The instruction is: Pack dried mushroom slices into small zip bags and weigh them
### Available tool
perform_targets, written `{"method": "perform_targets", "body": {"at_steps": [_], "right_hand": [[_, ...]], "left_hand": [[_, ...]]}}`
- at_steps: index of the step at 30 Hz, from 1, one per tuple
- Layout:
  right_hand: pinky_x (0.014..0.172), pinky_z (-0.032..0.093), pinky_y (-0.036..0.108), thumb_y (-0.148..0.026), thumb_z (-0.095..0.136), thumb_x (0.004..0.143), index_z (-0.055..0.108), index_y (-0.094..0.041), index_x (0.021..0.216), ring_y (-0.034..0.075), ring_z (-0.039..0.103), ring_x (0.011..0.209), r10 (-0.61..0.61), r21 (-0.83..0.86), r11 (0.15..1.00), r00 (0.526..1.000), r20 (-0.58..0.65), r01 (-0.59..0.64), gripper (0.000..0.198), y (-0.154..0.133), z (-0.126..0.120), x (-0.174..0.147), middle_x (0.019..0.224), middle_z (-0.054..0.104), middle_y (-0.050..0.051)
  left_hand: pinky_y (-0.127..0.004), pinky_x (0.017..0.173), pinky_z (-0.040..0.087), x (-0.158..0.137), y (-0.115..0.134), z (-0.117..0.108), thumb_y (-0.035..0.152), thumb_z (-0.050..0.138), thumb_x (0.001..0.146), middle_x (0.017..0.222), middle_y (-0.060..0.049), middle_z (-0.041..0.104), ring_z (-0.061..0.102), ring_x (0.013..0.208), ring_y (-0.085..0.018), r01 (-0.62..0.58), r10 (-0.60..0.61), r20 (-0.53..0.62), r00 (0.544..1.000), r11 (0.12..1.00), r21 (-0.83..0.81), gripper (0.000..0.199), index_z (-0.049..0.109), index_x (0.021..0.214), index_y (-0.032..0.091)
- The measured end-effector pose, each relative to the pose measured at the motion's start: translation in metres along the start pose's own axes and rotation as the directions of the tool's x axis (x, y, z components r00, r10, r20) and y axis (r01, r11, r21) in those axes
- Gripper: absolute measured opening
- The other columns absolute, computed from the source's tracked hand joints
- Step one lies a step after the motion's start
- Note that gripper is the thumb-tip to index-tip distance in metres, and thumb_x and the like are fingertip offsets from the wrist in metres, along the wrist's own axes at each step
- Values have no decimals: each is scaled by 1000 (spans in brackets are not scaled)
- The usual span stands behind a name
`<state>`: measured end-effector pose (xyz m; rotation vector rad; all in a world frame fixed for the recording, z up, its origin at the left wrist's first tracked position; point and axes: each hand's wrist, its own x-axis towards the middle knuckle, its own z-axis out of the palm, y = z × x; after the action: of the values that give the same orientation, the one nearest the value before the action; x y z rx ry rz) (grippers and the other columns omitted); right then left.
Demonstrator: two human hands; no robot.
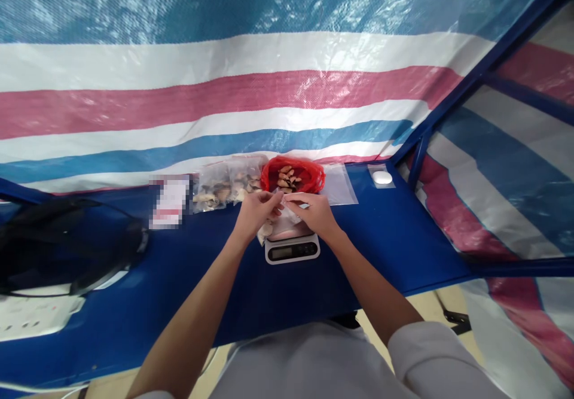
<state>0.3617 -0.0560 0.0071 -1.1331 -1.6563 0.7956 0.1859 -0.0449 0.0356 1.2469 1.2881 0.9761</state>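
Note:
My left hand [255,212] and my right hand [317,212] meet above a small digital scale [292,250]. Both are closed in a pinch at the top edge of a clear plastic bag [287,222], which rests over the scale's pan. Pale pieces show at the bag's lower left; the fingers partly hide the rest. Just behind the hands, a red mesh bag [316,177] lies open around several brown-and-tan dried pieces [287,180]. Left of it, filled clear bags [213,189] hold similar-looking pieces.
Flat clear bags [341,185] lie right of the red mesh. A white oval object [382,177] sits on a clear packet at the far right. A blurred card [170,201], a black object [67,243] and a white power strip [36,318] occupy the left. Striped sheeting [224,100] rises behind.

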Motion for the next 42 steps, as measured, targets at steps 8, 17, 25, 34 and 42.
{"method": "perform_targets", "body": {"at_steps": [8, 17, 25, 34, 42], "right_hand": [[91, 61, 33, -29, 66, 89, 81, -27, 101, 21, 76, 96, 4, 10, 1000, 999, 36, -5, 19, 4, 2, 4, 105, 80, 0], [90, 62, 33, -31, 66, 89, 82, -29, 99, 22, 75, 99, -6, -20, 1000, 999, 40, 7, 18, 3, 5, 4, 106, 80, -1], [67, 62, 31, -45, 71, 86, 81, -24, 101, 22, 76, 75, 168, 82, 980, 977, 128, -179, 28, 5, -1, 13, 91, 80, 2], [63, 56, 28, -39, 70, 87, 81, -20, 94, 20, 74, 69, 139, 43, 987, 955, 261, -156, 24, 1, -8, 31, 76, 78, 2], [65, 50, 23, -27, 67, 88, 80, -16, 86, 15, 70, 66, 109, -68, 993, 959, 263, -94, 17, -9, -6, 36, 74, 76, 3]], "left_hand": [[-25, 48, 51, 8, -3, -4, 47, 81, 70, 64, -6, 71, 63, 52, -15, 55, -53, 28, 998, 997, -62, 35, 70, 68, 14], [-25, 47, 50, 13, -3, -6, 49, 80, 72, 62, -6, 70, 62, 50, -15, 67, -67, 52, 996, 998, -15, 36, 70, 65, 15], [-30, 60, 58, 14, -5, -9, 50, 87, 62, 66, -6, 72, 66, 56, -16, 78, -71, 52, 996, 987, -140, 40, 73, 72, 14], [-33, 65, 61, 16, -5, -7, 51, 84, 68, 64, -4, 71, 69, 60, -19, 5, -6, -4, 1000, 992, -123, 38, 73, 72, 15], [-32, 66, 61, 12, 1, -7, 48, 90, 57, 64, -3, 72, 68, 59, -17, 84, -85, -2, 996, 983, -164, 44, 75, 76, 12]]}}
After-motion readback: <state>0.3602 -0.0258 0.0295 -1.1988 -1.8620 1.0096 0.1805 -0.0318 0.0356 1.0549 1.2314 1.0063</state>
